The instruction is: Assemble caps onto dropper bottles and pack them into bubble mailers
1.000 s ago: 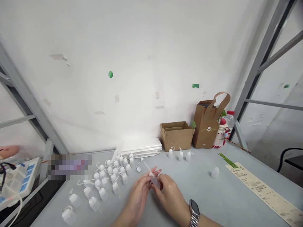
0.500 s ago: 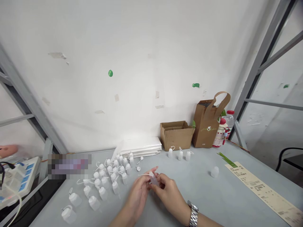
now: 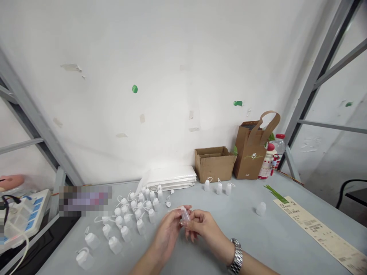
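Between my hands, above the front middle of the table, is a small translucent white plastic bottle [image 3: 185, 216] with a white strap at its top. My left hand [image 3: 168, 233] has its thumb and fingers closed around the bottle's top end. My right hand [image 3: 208, 231], below a metal watch, pinches the bottle's body between thumb and index finger. To the left stand several similar capped bottles [image 3: 126, 233] with loop straps, in loose rows. A loose white cap [image 3: 168, 204] lies just beyond my left hand. One strapless bottle [image 3: 260, 209] stands to the right.
At the back are white flat packs [image 3: 169, 177], an open cardboard box [image 3: 215, 166] and a brown paper bag [image 3: 249, 156]. Before the box stand three small bottles [image 3: 219, 188]. A printed paper strip [image 3: 318, 229] lies right; a power strip [image 3: 36, 214] sits far left.
The bottle has turned slightly between my fingers, and its strap sticks out less to the left. My right hand's lower fingers have uncurled a little and now show beneath it.
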Motion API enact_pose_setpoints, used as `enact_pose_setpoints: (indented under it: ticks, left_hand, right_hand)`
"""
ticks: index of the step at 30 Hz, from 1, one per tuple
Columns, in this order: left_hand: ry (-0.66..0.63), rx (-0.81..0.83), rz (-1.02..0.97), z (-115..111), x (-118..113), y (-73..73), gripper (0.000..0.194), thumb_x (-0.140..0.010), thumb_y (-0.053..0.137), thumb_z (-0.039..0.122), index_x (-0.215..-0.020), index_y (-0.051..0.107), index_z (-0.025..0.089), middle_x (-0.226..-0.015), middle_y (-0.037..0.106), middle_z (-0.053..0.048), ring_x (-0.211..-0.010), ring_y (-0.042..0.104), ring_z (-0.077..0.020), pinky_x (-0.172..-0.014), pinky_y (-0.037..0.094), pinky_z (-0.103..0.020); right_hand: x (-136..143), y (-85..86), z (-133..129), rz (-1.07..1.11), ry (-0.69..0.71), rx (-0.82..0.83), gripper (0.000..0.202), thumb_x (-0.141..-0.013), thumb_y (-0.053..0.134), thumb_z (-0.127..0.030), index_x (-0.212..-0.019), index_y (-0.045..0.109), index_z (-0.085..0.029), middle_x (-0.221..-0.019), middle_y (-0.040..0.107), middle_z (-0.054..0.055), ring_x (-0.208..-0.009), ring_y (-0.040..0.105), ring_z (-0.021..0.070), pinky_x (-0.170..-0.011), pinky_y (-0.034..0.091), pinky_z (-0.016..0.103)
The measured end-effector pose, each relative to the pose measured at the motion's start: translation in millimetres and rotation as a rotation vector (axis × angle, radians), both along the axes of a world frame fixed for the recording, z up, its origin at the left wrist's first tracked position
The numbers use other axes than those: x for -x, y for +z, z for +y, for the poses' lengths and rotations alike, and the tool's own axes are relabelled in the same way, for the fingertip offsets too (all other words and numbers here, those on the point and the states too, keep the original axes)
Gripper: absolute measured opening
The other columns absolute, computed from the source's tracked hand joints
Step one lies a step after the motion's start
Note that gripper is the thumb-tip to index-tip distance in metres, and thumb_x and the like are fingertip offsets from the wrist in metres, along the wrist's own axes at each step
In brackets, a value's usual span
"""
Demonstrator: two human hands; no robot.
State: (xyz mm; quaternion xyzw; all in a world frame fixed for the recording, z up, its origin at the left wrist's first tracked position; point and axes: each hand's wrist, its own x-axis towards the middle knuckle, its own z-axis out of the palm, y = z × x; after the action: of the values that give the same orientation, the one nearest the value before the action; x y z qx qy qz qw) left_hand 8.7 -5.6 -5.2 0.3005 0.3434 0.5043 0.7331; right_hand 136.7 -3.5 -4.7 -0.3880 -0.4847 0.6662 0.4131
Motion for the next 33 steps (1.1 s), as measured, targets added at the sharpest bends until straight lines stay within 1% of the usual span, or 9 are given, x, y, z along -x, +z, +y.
enact_pose_setpoints:
  ticks: [3, 7, 11, 15, 22, 25, 29, 33]
  left_hand:
    - [0.003, -0.014, 0.009, 1.1, 1.9, 2.1, 0.023, -0.069, 0.056, 0.027, -0.082, 0.068, 0.012, -0.098, 0.066, -0.009, -0.092, 0.056, -0.0231, -0.083, 0.042, -0.033]
    - [-0.036, -0.009, -0.016, 2.5, 4.1, 1.8, 0.025, -0.070, 0.053, 0.027, -0.085, 0.068, 0.013, -0.095, 0.066, -0.008, -0.092, 0.055, -0.0222, -0.086, 0.040, -0.034]
    - [-0.063, 0.019, -0.082, 2.7, 4.8, 0.1, 0.026, -0.070, 0.053, 0.026, -0.087, 0.068, 0.013, -0.087, 0.066, -0.007, -0.087, 0.055, -0.0201, -0.082, 0.040, -0.031]
    - [-0.090, 0.051, -0.147, 2.1, 4.3, 0.2, 0.025, -0.071, 0.052, 0.023, -0.087, 0.067, 0.012, -0.080, 0.065, -0.006, -0.075, 0.055, -0.0170, -0.073, 0.042, -0.029]
    - [-0.112, 0.084, -0.206, 0.4, 3.2, 3.5, 0.026, -0.073, 0.050, 0.019, -0.093, 0.065, 0.011, -0.064, 0.058, -0.001, -0.058, 0.050, -0.0132, -0.066, 0.043, -0.030]
    - [-0.132, 0.072, -0.227, -1.3, 3.3, 5.6, 0.029, -0.072, 0.050, 0.018, -0.098, 0.061, 0.011, -0.064, 0.056, 0.000, -0.054, 0.046, -0.0112, -0.061, 0.041, -0.028]
    - [-0.151, 0.033, -0.239, -4.4, 3.7, 9.2, 0.027, -0.074, 0.049, 0.013, -0.100, 0.056, 0.017, -0.065, 0.056, 0.001, -0.054, 0.046, -0.0096, -0.059, 0.038, -0.024]
    - [-0.181, 0.022, -0.220, -6.3, 3.3, 13.0, 0.027, -0.076, 0.047, 0.013, -0.102, 0.049, 0.021, -0.071, 0.057, 0.000, -0.056, 0.048, -0.0102, -0.058, 0.038, -0.025]
  right_hand:
    - [-2.9, 1.9, -0.3, 0.070, 0.021, 0.021, 0.035, -0.059, 0.071, -0.043, -0.058, 0.051, -0.014, -0.048, 0.059, -0.001, -0.039, 0.046, 0.0066, -0.043, 0.029, 0.020]
    - [-4.5, 5.0, -1.8, 0.122, 0.031, 0.025, 0.034, -0.060, 0.071, -0.042, -0.056, 0.052, -0.014, -0.049, 0.059, 0.000, -0.039, 0.045, 0.0065, -0.043, 0.027, 0.020]
    - [-3.9, 7.8, -3.4, 0.156, 0.037, 0.035, 0.033, -0.061, 0.071, -0.039, -0.055, 0.051, -0.014, -0.050, 0.058, 0.000, -0.039, 0.045, 0.0063, -0.043, 0.026, 0.020]
    - [-4.1, 7.4, -3.9, 0.214, 0.077, 0.028, 0.031, -0.064, 0.071, -0.036, -0.055, 0.051, -0.014, -0.050, 0.058, -0.001, -0.040, 0.045, 0.0058, -0.043, 0.025, 0.020]
    - [-7.7, 6.3, -2.0, 0.283, 0.189, 0.026, 0.024, -0.071, 0.067, -0.032, -0.066, 0.062, -0.009, -0.052, 0.058, 0.000, -0.040, 0.043, 0.0044, -0.042, 0.024, 0.019]
    - [-8.8, 5.2, -1.2, 0.318, 0.232, 0.038, 0.023, -0.072, 0.066, -0.031, -0.069, 0.065, -0.007, -0.051, 0.057, 0.001, -0.040, 0.042, 0.0038, -0.041, 0.022, 0.019]
    - [-10.9, 1.3, -0.5, 0.375, 0.284, 0.063, 0.022, -0.072, 0.065, -0.029, -0.073, 0.067, -0.007, -0.052, 0.059, 0.002, -0.039, 0.043, 0.0038, -0.041, 0.022, 0.018]
    - [-12.9, -3.0, 1.5, 0.414, 0.346, 0.098, 0.024, -0.071, 0.066, -0.029, -0.075, 0.068, -0.005, -0.052, 0.060, 0.003, -0.040, 0.045, 0.0046, -0.040, 0.021, 0.019]
